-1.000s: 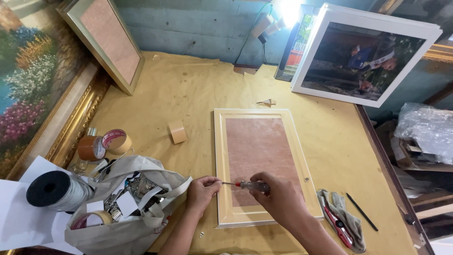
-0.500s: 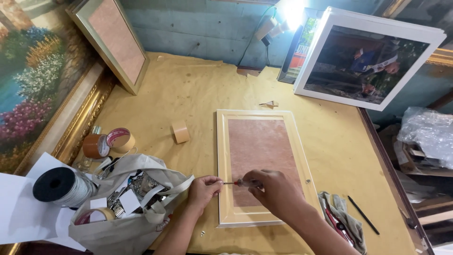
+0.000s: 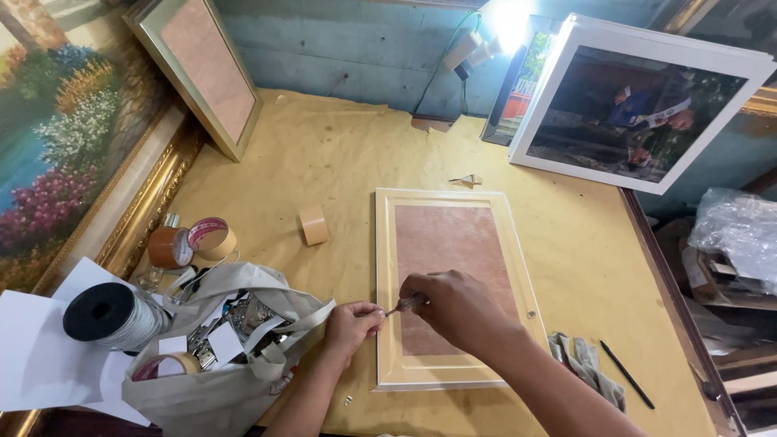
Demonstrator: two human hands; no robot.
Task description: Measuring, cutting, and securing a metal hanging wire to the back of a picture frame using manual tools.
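**Grip steady at the frame's left rail**

Grip first, from the head view, the only one here: your right hand (image 3: 457, 311) is clenched around a small screwdriver (image 3: 402, 305), its tip pointing left toward the inner edge of the frame's left rail. Your left hand (image 3: 353, 320) pinches something tiny at that tip; it is too small to tell what, likely a fastener.

That picture frame (image 3: 447, 285) lies face down on the paper-covered counter (image 3: 340, 162), brown backing board up, just in front of you.

To do this well, I judge you should keep the pinching fingers close to the tip so it cannot skate off, hold the shaft in line with the fastener, and press lightly before turning. Mind the soft pale rail: a slip would mark it.

Beside your left forearm sits an open canvas bag (image 3: 222, 356) of hardware; tape rolls (image 3: 193, 241) stand well apart.
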